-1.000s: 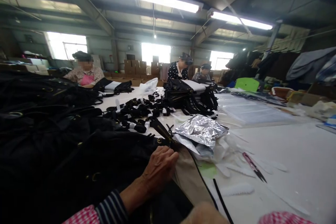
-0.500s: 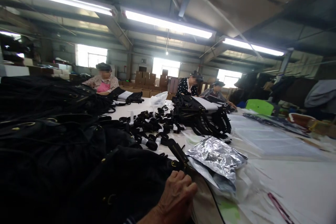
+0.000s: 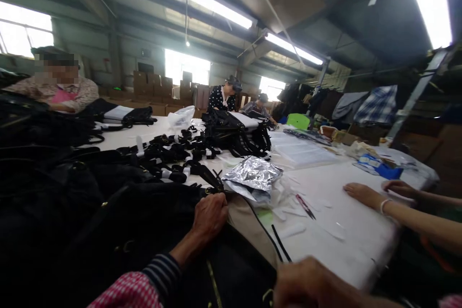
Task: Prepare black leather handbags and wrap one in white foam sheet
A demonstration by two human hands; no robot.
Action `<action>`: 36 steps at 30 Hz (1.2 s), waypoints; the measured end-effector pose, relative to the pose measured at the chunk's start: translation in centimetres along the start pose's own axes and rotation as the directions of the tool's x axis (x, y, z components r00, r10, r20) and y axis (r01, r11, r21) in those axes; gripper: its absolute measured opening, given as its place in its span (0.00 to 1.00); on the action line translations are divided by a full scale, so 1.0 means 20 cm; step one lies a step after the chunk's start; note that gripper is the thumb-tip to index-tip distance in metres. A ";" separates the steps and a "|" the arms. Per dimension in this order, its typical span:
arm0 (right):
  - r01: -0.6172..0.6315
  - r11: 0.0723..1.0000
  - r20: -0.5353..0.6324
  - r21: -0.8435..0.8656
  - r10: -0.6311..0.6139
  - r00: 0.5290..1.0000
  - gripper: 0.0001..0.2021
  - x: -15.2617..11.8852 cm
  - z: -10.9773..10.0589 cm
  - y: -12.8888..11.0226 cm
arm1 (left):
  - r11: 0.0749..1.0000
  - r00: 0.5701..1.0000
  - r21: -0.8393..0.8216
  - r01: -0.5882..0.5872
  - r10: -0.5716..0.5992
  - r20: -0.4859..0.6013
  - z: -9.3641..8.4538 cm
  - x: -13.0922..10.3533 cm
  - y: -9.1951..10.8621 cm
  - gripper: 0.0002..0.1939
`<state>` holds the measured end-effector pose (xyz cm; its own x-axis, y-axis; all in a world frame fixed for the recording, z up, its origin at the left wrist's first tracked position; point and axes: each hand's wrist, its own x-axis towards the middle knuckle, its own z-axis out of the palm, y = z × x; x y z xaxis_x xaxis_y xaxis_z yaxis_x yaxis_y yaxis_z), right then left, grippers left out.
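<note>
A large black bag (image 3: 231,262) with a brass zipper and metal rings lies in front of me, its beige lining (image 3: 249,226) showing along one side. My left hand (image 3: 211,214) is closed on the bag's upper edge, knuckles up. My right hand (image 3: 310,281), blurred at the bottom, is curled closed at the bag's right edge near a metal ring; its fingertips are hidden. Thin black strips (image 3: 280,243) stick up just above it. More black bags (image 3: 79,192) are heaped to the left. Beyond my left hand lies a crumpled silver foil packet (image 3: 254,175).
Pink-handled thread snips (image 3: 305,206) lie on the white table (image 3: 346,231). Rolled black straps (image 3: 169,154), stacked black bags (image 3: 234,130) and clear plastic sheets (image 3: 303,147) are further back. Another person's hands (image 3: 364,195) rest at the right edge. Several people work across the table.
My view has swung right and shows more of the table. My right hand has come into view at the bottom, as have another person's arms. My left hand keeps its grip on the bag.
</note>
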<state>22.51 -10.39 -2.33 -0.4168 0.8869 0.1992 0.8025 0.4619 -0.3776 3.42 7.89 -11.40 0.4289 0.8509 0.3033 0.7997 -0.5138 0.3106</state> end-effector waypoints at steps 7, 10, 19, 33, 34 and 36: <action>0.020 0.853 0.033 -0.522 -0.004 0.999 0.11 0.61 0.00 0.55 | 0.998 0.999 0.041 -0.047 0.047 -0.001 0.02 -0.01 0.03 0.05; 0.034 0.776 0.118 -0.630 0.052 0.992 0.09 0.74 0.04 0.68 | 0.994 0.996 0.076 -0.081 0.083 -0.020 0.03 -0.01 0.03 0.05; -0.081 0.902 -0.177 -0.424 0.006 0.984 0.19 0.76 -0.03 0.79 | 0.990 0.993 0.100 -0.102 0.108 -0.050 0.05 -0.02 0.03 0.07; 0.093 0.993 -0.306 -0.072 -0.111 0.945 0.14 0.67 -0.07 0.76 | 0.983 0.986 0.127 -0.135 0.145 -0.079 0.05 -0.02 0.02 0.06; 0.080 0.996 -0.323 -0.041 -0.089 0.942 0.13 0.62 -0.08 0.74 | 0.983 0.986 0.123 -0.134 0.145 -0.081 0.05 -0.01 0.02 0.06; 0.018 1.000 -0.327 -0.001 -0.018 0.945 0.11 0.50 -0.08 0.72 | 0.983 0.986 0.119 -0.138 0.148 -0.083 0.06 -0.01 0.02 0.06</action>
<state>30.56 5.15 -4.32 -0.2682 0.8290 0.4908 0.7950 0.4782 -0.3733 4.07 7.59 -12.37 0.5062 0.7535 0.4195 0.7774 -0.6093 0.1565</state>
